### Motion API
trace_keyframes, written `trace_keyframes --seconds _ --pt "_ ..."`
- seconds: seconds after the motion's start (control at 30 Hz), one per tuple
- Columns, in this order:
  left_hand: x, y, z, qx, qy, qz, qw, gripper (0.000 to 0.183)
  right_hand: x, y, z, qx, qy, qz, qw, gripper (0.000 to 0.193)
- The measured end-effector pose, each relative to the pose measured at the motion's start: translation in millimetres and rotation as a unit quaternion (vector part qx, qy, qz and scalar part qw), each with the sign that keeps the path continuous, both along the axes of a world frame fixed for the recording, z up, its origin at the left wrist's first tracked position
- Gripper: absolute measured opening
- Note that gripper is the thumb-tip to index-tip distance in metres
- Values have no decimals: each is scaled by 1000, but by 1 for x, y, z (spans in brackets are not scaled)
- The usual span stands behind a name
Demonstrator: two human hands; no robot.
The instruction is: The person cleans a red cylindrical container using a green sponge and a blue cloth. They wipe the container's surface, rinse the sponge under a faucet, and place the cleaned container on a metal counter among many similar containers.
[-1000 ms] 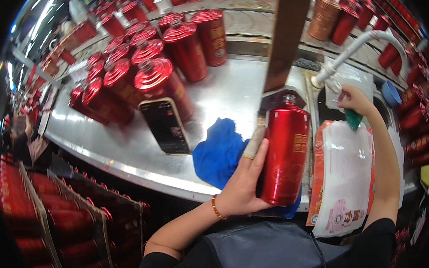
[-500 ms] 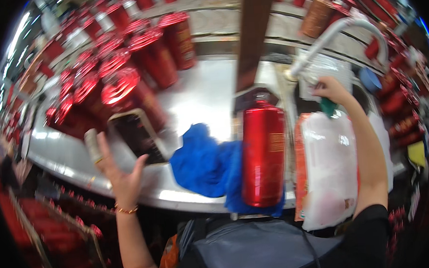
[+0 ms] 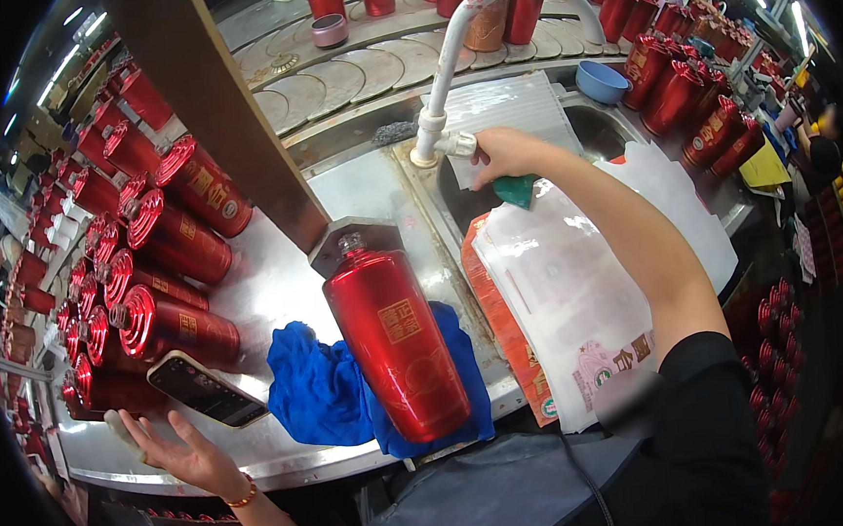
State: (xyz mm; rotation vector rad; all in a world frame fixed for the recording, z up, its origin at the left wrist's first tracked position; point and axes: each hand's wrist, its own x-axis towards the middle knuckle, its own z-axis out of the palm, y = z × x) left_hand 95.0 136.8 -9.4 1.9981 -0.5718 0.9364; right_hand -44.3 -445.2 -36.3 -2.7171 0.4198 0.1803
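My right hand is closed at the knob of the white tap. Tucked under its palm is a small green piece, perhaps a scraper or pad. Palm turned up and fingers spread, my left hand holds nothing and is near the phone, with pale wraps on its fingertips. In front of me a glossy red bottle lies on a blue cloth, its neck pointing away against a dark block. A stack of printed transfer sheets sits to its right.
Several red bottles stand close together on the left of the metal table. A brown post rises behind. Beyond the sink are a blue bowl, a conveyor and more bottles.
My view has turned right, shifting the bottle and phone leftward in the picture. My left hand has tipped palm up and dropped lower. My right hand stays by the tap.
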Motion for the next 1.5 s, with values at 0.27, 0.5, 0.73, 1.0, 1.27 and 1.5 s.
trace_keyframes --seconds 0.27,0.5,0.73,1.0,1.27,1.5 --pt "-47 -14 -21 26 43 -34 998 56 -1 14 -6 -44 -28 -74 996 60" --pt "-57 1 -24 69 39 -24 997 53 -35 -76 3 -49 -29 -198 979 39" --pt "-48 16 -54 68 63 -28 995 54 -103 -143 -33 12 100 -388 916 33" --pt "-58 1 -45 94 63 -17 993 54 -111 -130 -28 38 69 -408 910 28" --pt "-62 -7 -29 108 44 -33 993 53 -112 -153 -55 87 39 -409 908 21" --pt "-65 -6 -27 108 55 -22 992 52 -110 -119 -27 167 -62 -396 901 20"
